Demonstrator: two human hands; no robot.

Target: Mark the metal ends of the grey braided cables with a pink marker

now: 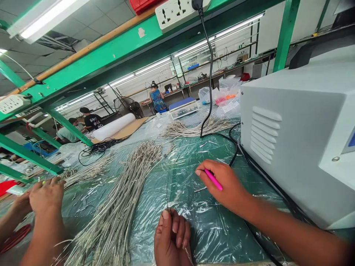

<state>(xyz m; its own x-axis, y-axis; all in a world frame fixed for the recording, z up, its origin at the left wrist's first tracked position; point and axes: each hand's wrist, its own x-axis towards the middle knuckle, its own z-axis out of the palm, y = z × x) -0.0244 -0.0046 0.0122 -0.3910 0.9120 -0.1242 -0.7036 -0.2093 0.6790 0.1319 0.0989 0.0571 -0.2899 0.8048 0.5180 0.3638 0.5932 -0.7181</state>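
My right hand (222, 186) rests above the plastic-covered green mat (210, 225), shut on a pink marker (213, 179). At the bottom edge, my left hand (172, 238) pinches the end of a thin silver wire (166, 197) between its fingertips. A long bundle of braided silver cables (111, 210) fans out across the mat to the left of that hand. Another bundle (194, 128) lies farther off. Short metal pieces (201, 189) lie scattered near my right hand.
A grey machine with side vents (291, 129) stands at the right, with black cables (233, 147) running past it. A co-worker's hands (47, 195) work at the lower left. Green shelving with power strips (177, 13) overhangs the bench. A scale (184, 109) and plastic bags stand beyond.
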